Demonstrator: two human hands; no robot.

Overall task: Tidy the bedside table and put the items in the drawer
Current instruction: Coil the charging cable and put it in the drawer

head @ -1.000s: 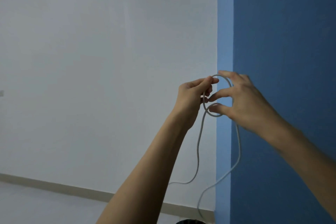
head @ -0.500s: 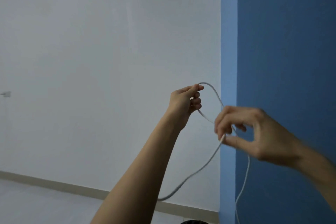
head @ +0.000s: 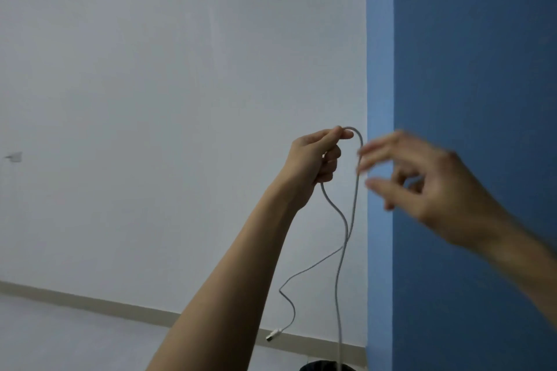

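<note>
- White charging cable (head: 355,190): it hangs in mid-air in front of the white wall (head: 180,99), right by the corner where the blue wall (head: 482,69) begins. Its long axis runs almost straight down.
- The cable bends over at the top and drops in 2 strands that cross lower down. 1 strand ends in a USB plug (head: 272,335) dangling near the skirting. The other runs out of the bottom of the view.
- The left hand (head: 313,159) grips the cable at the bend, thumb and forefinger pinching the top and the other fingers curled round the strand below.
- The right hand (head: 428,187) is blurred. Its thumb and fingers are spread apart and closed on nothing, with the fingertips (head: 366,149) just beside the right strand. Whether they touch it I cannot tell.
- The relation that matters: the free length lies below both hands, and the right strand is nearer the right hand. My guess is that hand will take the strand low down to gather the next loop.
- The bedside table and drawer are out of view, so I judge stowing is not yet near.
</note>
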